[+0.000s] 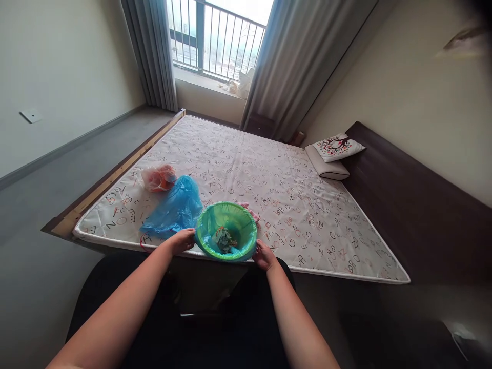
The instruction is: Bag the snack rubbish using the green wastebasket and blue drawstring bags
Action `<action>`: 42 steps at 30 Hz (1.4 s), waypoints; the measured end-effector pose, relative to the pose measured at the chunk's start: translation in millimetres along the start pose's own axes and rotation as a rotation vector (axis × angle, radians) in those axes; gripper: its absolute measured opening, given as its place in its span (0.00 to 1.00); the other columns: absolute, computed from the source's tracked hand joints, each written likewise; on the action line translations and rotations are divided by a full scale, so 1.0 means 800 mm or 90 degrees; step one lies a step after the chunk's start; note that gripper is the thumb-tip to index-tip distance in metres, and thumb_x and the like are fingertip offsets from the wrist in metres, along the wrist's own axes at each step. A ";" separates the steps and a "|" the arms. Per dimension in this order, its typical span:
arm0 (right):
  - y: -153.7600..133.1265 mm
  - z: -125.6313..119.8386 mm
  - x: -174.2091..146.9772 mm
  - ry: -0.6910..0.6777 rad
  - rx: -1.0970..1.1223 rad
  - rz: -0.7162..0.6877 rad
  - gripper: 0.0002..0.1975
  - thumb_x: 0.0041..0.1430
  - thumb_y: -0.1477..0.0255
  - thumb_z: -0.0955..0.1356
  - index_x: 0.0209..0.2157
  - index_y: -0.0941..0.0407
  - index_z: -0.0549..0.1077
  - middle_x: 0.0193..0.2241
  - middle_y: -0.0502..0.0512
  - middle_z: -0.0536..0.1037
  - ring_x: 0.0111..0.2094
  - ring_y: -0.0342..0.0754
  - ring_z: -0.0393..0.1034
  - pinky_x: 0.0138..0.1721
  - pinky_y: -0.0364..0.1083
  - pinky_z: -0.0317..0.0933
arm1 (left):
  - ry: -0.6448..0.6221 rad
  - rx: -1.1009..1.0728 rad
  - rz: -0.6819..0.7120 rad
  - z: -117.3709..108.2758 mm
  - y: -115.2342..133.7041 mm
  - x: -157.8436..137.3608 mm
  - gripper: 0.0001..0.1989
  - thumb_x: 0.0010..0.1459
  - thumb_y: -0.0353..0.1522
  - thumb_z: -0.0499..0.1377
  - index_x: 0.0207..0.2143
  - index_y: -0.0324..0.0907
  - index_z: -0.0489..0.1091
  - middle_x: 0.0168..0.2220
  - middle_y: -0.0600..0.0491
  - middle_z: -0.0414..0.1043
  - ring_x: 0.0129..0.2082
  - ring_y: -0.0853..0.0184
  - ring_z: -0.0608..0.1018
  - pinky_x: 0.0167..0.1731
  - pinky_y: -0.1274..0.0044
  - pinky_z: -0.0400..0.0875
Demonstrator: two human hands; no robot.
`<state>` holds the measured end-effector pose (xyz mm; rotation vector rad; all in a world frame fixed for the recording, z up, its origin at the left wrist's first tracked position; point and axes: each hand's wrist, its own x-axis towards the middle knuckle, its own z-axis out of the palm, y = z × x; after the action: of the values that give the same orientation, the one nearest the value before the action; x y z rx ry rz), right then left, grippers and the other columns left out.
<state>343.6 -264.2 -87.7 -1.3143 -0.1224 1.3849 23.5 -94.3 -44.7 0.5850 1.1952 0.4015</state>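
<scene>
Between my two hands is a green trash bin (249,219), lined with a thin bluish plastic bag and with crumpled waste (225,240) at its bottom. My left hand (183,241) grips its left side, and my right hand (263,255) grips its right side; the fingertips are partly hidden behind it. The bin is at the near edge of the mattress (238,148), its mouth tilted towards me. Just left of it lies a crumpled blue plastic bag (175,207). A clear bag with something reddish inside (158,178) rests beyond that. Pink cloth-like material (251,212) shows behind the bin's right rim.
A flat pillow (326,164) and a tree-print cushion (338,147) lie by the dark headboard (403,189). Wooden bed frame (115,174) sticks out along the mattress's left side. Grey curtains (300,56) flank a railed window (219,38), with white bags (243,84) on its sill.
</scene>
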 end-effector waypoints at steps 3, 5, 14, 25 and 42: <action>-0.001 0.006 -0.015 -0.012 0.046 0.047 0.11 0.57 0.65 0.74 0.34 0.53 0.70 0.21 0.43 0.74 0.22 0.42 0.69 0.28 0.41 0.68 | 0.035 -0.069 0.014 0.009 0.001 -0.016 0.06 0.62 0.28 0.64 0.33 0.41 0.69 0.24 0.58 0.71 0.20 0.74 0.73 0.25 0.83 0.71; 0.002 0.013 -0.029 -0.023 0.077 0.077 0.10 0.60 0.64 0.73 0.33 0.53 0.71 0.24 0.47 0.77 0.25 0.44 0.73 0.33 0.44 0.72 | 0.043 -0.108 0.014 0.013 0.003 -0.028 0.08 0.68 0.31 0.60 0.33 0.41 0.69 0.25 0.56 0.73 0.21 0.73 0.75 0.26 0.81 0.75; 0.022 0.054 -0.104 -0.032 0.200 -0.011 0.15 0.57 0.64 0.76 0.29 0.53 0.68 0.19 0.43 0.67 0.22 0.41 0.66 0.30 0.41 0.70 | -0.012 -0.316 0.015 0.016 0.021 -0.087 0.11 0.73 0.29 0.55 0.34 0.39 0.69 0.20 0.58 0.69 0.14 0.77 0.71 0.17 0.88 0.70; -0.004 0.073 -0.109 0.162 -0.056 -0.147 0.23 0.45 0.67 0.78 0.31 0.50 0.60 0.21 0.39 0.68 0.17 0.40 0.61 0.17 0.41 0.62 | 0.103 -0.175 0.054 0.029 0.018 -0.095 0.13 0.54 0.22 0.71 0.40 0.37 0.73 0.25 0.53 0.75 0.17 0.72 0.76 0.16 0.85 0.70; -0.010 0.109 -0.132 0.093 0.034 -0.133 0.27 0.49 0.68 0.75 0.52 0.50 0.70 0.34 0.46 0.76 0.29 0.44 0.77 0.28 0.42 0.67 | 0.074 -0.109 0.090 0.043 0.043 -0.111 0.13 0.54 0.15 0.64 0.40 0.37 0.74 0.34 0.48 0.79 0.31 0.65 0.82 0.33 0.70 0.82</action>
<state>254.6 -288.5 13.8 -1.3155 -0.1192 1.1059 27.3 -126.3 51.6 0.5052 1.2195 0.6587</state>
